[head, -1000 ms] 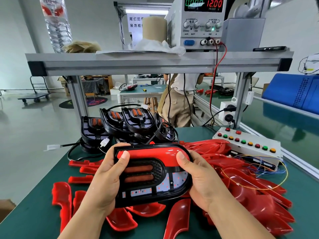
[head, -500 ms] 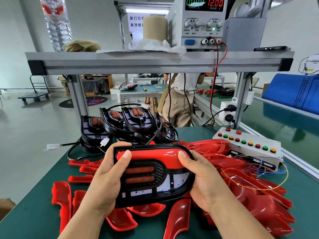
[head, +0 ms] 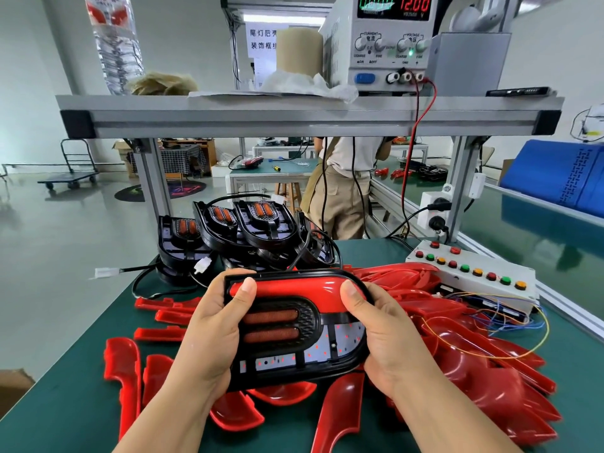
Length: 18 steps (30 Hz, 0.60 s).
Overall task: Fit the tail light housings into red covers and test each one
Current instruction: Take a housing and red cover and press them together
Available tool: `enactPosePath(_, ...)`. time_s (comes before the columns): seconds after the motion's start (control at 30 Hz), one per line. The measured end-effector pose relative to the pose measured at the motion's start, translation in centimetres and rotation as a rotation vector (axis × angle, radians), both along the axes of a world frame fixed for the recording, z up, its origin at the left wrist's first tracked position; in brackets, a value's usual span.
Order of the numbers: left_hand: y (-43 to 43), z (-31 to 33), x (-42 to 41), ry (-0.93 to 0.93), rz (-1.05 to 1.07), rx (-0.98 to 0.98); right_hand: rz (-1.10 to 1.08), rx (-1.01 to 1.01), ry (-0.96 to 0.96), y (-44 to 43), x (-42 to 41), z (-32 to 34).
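I hold a black tail light housing [head: 287, 331] flat in front of me over the green bench. A red cover [head: 294, 286] sits along its upper edge. My left hand [head: 212, 335] grips the left end with the thumb on the red cover. My right hand [head: 382, 338] grips the right end, thumb on the cover too. Loose red covers [head: 474, 361] lie heaped to the right and below, with more red covers [head: 124, 374] at the left. A stack of bare black housings [head: 242, 233] with cables stands behind.
A white button box [head: 470, 269] with coloured buttons and loose wires sits at right. A power supply [head: 389, 37] reading 12.00 stands on the aluminium shelf [head: 294, 116] above, red lead hanging down. A person [head: 343, 188] stands behind the bench. Blue bin [head: 562, 174] far right.
Almost nothing differs: both hands keep the same grip on the housing. The housing has shifted very slightly.
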<state>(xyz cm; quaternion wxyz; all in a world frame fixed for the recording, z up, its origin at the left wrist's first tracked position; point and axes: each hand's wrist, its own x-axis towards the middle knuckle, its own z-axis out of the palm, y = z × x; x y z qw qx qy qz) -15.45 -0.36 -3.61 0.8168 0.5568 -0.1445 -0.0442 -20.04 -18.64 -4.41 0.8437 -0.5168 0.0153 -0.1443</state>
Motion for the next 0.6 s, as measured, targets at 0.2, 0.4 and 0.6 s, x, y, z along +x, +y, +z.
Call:
enactPosePath(0.2,-0.3,0.3,0.3,0.01,-0.026,0.026,0.008,0.001,-0.003,-0.5,0.5,-0.4)
enactPosePath(0.4,0.7,0.8,1.0,0.027,-0.049,0.091,0.025,0.013,-0.008,-0.7,0.9,-0.6)
enactPosePath(0.6,4.5,2.3,0.9,-0.193,0.332,0.461,-0.046,0.056,-0.033,-0.7,1.2,-0.6)
